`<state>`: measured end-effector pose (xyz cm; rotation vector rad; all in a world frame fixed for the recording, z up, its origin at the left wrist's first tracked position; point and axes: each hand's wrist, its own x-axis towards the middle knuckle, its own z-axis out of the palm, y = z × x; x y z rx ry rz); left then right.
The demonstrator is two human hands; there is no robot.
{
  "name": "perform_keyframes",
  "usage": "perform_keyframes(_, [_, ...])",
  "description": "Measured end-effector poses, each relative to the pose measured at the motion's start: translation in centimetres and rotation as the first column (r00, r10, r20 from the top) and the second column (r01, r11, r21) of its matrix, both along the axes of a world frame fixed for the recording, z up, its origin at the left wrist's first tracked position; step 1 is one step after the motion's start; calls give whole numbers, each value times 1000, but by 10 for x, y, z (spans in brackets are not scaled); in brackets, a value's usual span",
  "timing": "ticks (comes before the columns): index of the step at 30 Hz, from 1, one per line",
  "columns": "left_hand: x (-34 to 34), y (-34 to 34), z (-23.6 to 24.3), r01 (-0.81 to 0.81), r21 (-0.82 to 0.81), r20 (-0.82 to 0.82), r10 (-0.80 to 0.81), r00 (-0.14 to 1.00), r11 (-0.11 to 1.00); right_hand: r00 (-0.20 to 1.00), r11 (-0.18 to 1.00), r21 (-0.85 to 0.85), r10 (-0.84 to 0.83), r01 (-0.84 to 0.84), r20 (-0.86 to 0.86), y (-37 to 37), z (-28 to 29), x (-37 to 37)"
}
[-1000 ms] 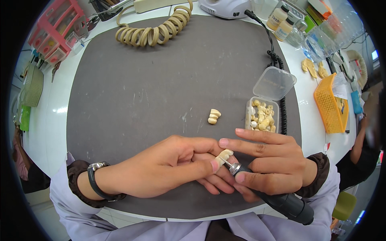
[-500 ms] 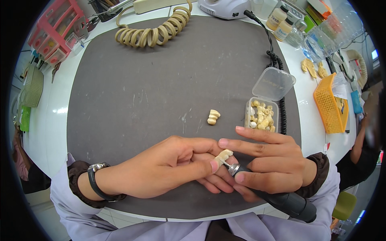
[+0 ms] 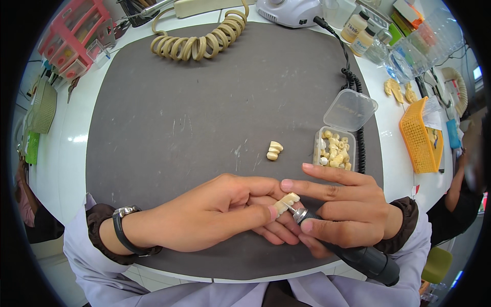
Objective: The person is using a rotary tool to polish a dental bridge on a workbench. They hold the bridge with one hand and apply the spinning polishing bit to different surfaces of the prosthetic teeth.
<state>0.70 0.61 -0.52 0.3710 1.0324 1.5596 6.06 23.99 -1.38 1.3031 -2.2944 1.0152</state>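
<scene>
Between thumb and fingers, my left hand [image 3: 225,212] pinches a cream-coloured dental bridge [image 3: 287,201], a short row of joined teeth. My right hand [image 3: 348,207] grips a black rotary handpiece [image 3: 365,259] with a metal collar. Its thin bur meets the bridge's surface or sits very close to it; I cannot tell which. The right index and middle fingers stretch toward the left fingertips. Beyond the hands, a smaller joined tooth piece [image 3: 274,150] lies on the grey mat. An open clear plastic box [image 3: 317,148] of loose tooth crowns stands just past my right fingers.
The grey mat [image 3: 169,112] covers most of the white table. A coiled beige hose [image 3: 199,47] lies at its far edge, near a white control unit [image 3: 289,11]. A black coiled cord [image 3: 361,148] runs behind the box. An orange basket [image 3: 417,135] stands right, pink drawers [image 3: 71,38] far left.
The bridge has been turned slightly in my left fingers, so more of its row of teeth shows. Both hands keep their holds, and the whole view has shifted a little.
</scene>
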Motion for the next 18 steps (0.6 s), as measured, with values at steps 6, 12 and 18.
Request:
perform_keyframes(6, [1,-1,2,-7,-5,3,7,1000,1000,999,1000,-11,2,-3,-48,-2,-4,-1])
perform_keyframes(12, [1,-1,2,5,-20,-3,-5,1000,1000,998,1000,-14,2,-3,-59,-2,-5,-1])
perform_keyframes(18, [1,-1,2,-6,-13,2,6,1000,1000,998,1000,-13,-5,4,-57,-2,-5,-1])
